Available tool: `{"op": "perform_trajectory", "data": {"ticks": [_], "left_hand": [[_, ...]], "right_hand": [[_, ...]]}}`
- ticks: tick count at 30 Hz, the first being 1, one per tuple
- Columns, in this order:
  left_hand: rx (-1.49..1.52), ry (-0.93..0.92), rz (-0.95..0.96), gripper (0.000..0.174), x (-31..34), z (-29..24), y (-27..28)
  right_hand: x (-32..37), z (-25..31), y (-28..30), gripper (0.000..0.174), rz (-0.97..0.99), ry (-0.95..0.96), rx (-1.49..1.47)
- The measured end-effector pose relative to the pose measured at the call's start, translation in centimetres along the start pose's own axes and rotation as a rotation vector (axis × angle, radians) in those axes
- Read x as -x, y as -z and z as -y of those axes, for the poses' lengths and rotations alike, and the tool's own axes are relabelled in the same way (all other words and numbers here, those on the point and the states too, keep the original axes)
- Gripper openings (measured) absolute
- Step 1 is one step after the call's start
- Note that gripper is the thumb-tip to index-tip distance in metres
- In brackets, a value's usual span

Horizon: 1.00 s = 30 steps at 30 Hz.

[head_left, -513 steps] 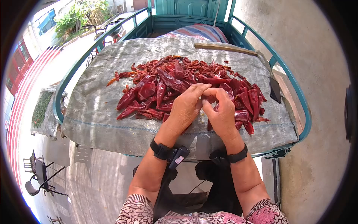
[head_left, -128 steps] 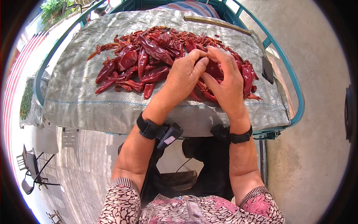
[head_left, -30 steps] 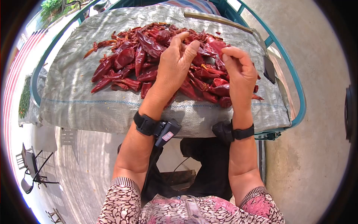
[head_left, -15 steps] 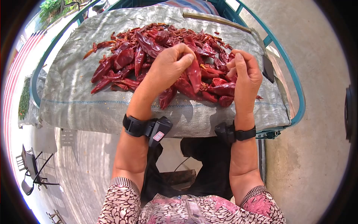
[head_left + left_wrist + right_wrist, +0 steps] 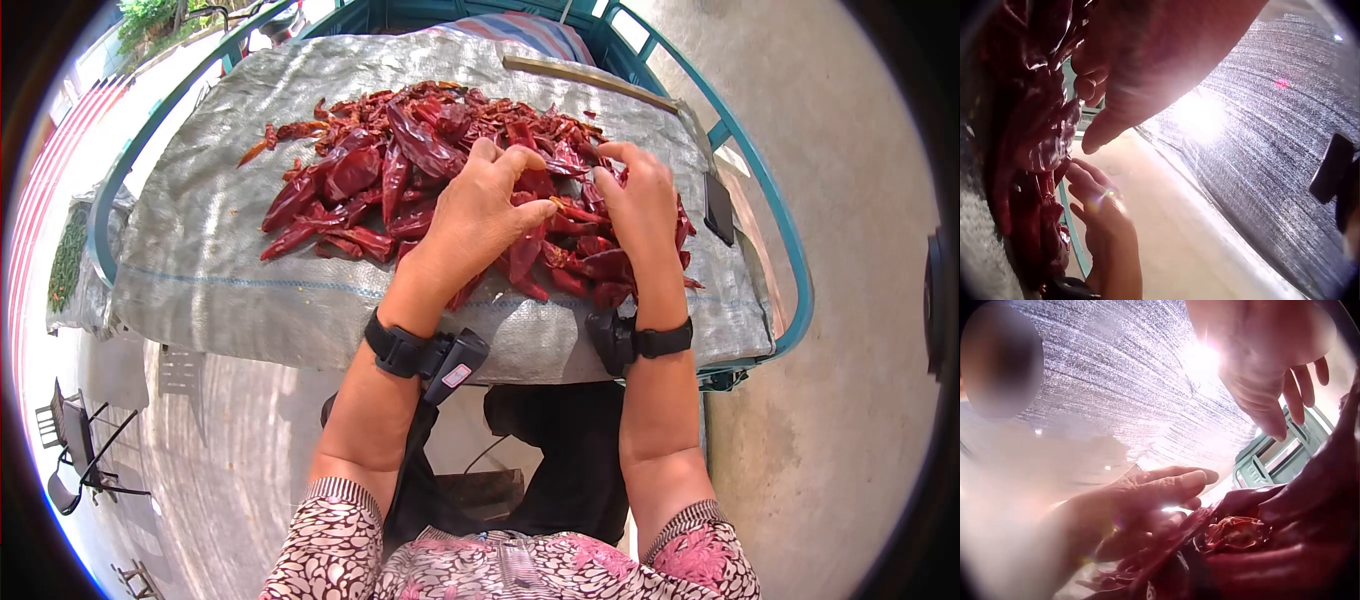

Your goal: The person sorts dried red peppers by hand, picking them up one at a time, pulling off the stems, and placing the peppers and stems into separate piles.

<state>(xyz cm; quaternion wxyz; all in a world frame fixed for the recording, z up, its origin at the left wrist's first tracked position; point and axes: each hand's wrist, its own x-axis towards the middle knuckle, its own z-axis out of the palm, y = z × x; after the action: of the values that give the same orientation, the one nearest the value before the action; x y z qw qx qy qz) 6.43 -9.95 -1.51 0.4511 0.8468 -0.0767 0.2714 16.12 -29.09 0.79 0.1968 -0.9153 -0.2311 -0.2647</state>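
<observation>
A heap of dried red chili peppers [image 5: 350, 175] lies on a grey woven sack sheet [image 5: 240, 215]. Over the front middle of the heap is my left hand [image 5: 485, 205], thumb and fingers apart, with nothing between them. My right hand [image 5: 645, 205] reaches to the heap's right side, its thumb and fingers spread and the fingertips right at the peppers. In the left wrist view, the left hand [image 5: 1154, 59] hangs beside the peppers [image 5: 1041, 150]. From the right wrist, the right hand [image 5: 1266, 362] shows loose fingers above the peppers [image 5: 1272, 550].
A phone [image 5: 718, 208] lies at the sheet's right edge, and a wooden strip [image 5: 590, 82] along its back. The green cart rail [image 5: 790, 250] curves around both sides. A folding chair [image 5: 85, 445] stands on the floor at left.
A second ago the right hand pinched a chili pepper; half a second ago the left hand held one. Now the left fingers have let go and spread, and the right hand has lowered toward the heap.
</observation>
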Motion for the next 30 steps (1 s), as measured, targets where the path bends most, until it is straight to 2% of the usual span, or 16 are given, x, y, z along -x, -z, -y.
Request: {"op": "perform_trajectory", "data": {"ticks": [3,7,10,15,18,20,21,23,26,30], "left_hand": [[-0.017,-0.008,-0.03,0.04,0.2,0.3,0.1],[-0.005,0.038,-0.125,0.033,-0.1,0.6,0.4],[-0.013,0.088,-0.244,0.027,-0.3,0.9,0.5],[0.161,0.176,-0.192,0.032,-0.5,0.6,0.8],[0.288,0.172,-0.214,0.032,-0.6,0.3,0.3],[0.394,0.129,-0.251,0.031,-0.9,0.5,-0.2],[0.529,0.146,-0.182,0.03,-1.0,0.6,0.1],[0.799,0.18,-0.043,0.028,-0.9,0.7,0.9],[0.796,0.261,-0.198,0.021,-0.9,-0.3,1.1],[0.854,0.24,-0.285,0.018,-1.1,-0.3,1.0]], "right_hand": [[-1.4,0.4,-1.1,0.031,0.192,0.009,0.147],[-2.2,-0.4,-3.2,0.028,0.32,0.068,0.257],[-2.3,-0.7,-3.0,0.024,0.267,0.062,0.183],[-1.0,2.1,0.3,0.02,-0.01,-0.141,-0.059],[0.3,3.7,2.0,0.021,-0.001,-0.248,-0.431],[1.1,4.4,2.9,0.02,0.112,-0.179,-0.666],[1.4,4.6,3.3,0.019,0.169,-0.145,-0.782],[1.5,5.1,4.1,0.018,0.203,-0.131,-0.744],[1.3,4.8,4.2,0.018,0.198,-0.126,-0.643],[0.3,3.3,3.4,0.021,0.105,-0.211,-0.574]]}}
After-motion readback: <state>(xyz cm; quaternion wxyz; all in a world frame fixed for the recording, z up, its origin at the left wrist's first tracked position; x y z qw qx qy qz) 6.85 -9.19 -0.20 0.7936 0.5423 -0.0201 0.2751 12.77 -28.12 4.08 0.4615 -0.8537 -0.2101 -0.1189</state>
